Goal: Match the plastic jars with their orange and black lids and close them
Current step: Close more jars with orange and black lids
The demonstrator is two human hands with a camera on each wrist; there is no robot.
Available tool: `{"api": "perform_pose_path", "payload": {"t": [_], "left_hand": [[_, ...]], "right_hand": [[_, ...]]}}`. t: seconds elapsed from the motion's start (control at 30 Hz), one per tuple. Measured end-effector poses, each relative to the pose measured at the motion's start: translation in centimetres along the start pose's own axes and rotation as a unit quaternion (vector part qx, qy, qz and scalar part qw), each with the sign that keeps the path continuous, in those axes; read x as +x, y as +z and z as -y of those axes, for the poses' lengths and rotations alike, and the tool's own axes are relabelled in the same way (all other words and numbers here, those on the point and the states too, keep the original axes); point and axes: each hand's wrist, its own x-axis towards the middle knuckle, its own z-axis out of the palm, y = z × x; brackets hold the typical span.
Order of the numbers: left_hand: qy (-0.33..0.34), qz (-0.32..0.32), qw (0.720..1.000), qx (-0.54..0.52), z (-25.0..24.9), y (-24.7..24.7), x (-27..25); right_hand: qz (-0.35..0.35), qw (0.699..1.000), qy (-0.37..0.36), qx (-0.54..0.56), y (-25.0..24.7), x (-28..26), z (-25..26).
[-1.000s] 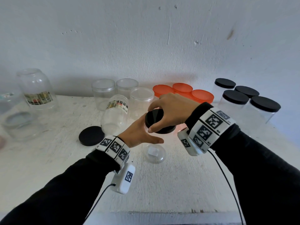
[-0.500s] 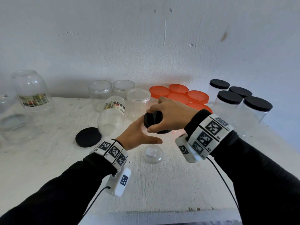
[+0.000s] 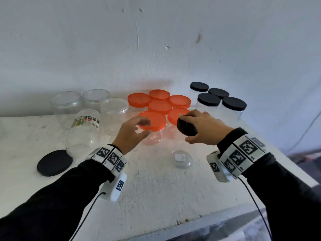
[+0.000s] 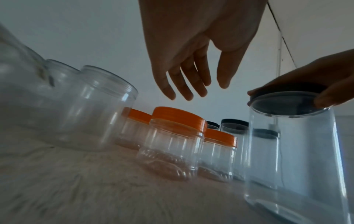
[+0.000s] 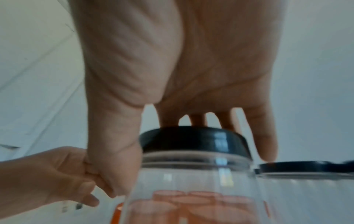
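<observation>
My right hand (image 3: pixel 185 129) grips from above the black lid (image 3: pixel 186 126) that sits on a tall clear jar (image 3: pixel 182 159) at the middle of the white table (image 3: pixel 156 197). In the right wrist view my fingers (image 5: pixel 264 136) curl round that black lid (image 5: pixel 193 141), with the clear jar (image 5: pixel 191 189) under it. The jar (image 4: pixel 293 151) leans a little in the left wrist view. My left hand (image 3: pixel 145 126) hovers open just left of it, holding nothing, in front of an orange-lidded jar (image 3: pixel 152 120). Its fingers (image 4: pixel 187 84) hang relaxed.
Several orange-lidded jars (image 3: pixel 159 105) cluster at the back centre and several black-lidded jars (image 3: pixel 218 100) at the back right. Open clear jars (image 3: pixel 90 101) and a labelled jar (image 3: pixel 83 129) stand at the left. A loose black lid (image 3: pixel 54 162) lies front left.
My left hand has let go of the jar and drawn away to the left. My right hand, still on the black lid, has shifted the jar to the right.
</observation>
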Motion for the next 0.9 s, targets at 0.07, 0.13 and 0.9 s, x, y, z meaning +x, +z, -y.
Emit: {"api": "perform_pose_path", "payload": {"t": [0.07, 0.13, 0.9], "left_hand": [[0.036, -0.005, 0.998, 0.048, 0.1, 1.2, 1.2], [0.057, 0.004, 0.994, 0.094, 0.5, 2.4, 2.3], [-0.023, 0.076, 0.954, 0.288, 2.5, 4.9, 4.4]], "right_hand": [[-0.010, 0.999, 0.038, 0.000, 0.3, -0.2, -2.0], [-0.040, 0.997, 0.072, -0.008, 0.5, -0.2, -3.7], [-0.203, 0.970, 0.137, 0.002, 3.3, 2.3, -10.3]]}}
